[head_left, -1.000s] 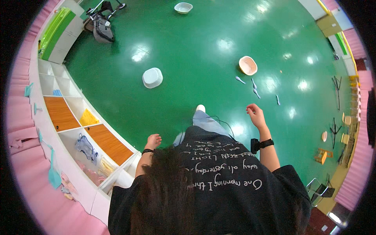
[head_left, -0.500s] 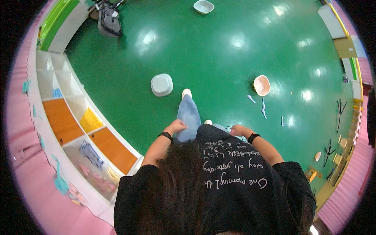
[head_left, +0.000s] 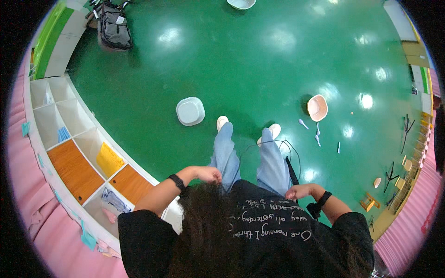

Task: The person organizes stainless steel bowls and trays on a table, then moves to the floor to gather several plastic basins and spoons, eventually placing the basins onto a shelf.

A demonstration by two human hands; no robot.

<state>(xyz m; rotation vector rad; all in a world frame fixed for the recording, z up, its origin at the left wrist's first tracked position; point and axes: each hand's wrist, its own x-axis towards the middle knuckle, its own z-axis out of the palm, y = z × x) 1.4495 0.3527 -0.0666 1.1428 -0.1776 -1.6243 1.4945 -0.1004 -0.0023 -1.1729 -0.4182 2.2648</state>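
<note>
My left hand (head_left: pixel 209 174) is at the left side of my waist, above my jeans, its fingers curled in; whatever may be in them is hidden. My right hand (head_left: pixel 299 191) is curled beside the hem of my black T-shirt, its fingertips partly hidden. Close by it, a black strap (head_left: pixel 292 171) and a thin dark cable (head_left: pixel 296 155) hang over my right leg. Ahead of my left shoe sits a pale grey-white basin (head_left: pixel 190 111). A cream and orange basin (head_left: pixel 317 108) rests to the right, near several pale purple spoons (head_left: pixel 303 123).
A white cubby shelf (head_left: pixel 81 111) with wooden doors runs along the left. Far left stands a dark grey stroller-like item (head_left: pixel 114 28); another light basin (head_left: pixel 241 3) lies far ahead. Along the right are black stands (head_left: pixel 391 177) and a small yellow-orange chair (head_left: pixel 369 202).
My right leg has come forward, so both shoes now show ahead of me. My hands appear closer to my body, and the basins and shelf have shifted in view.
</note>
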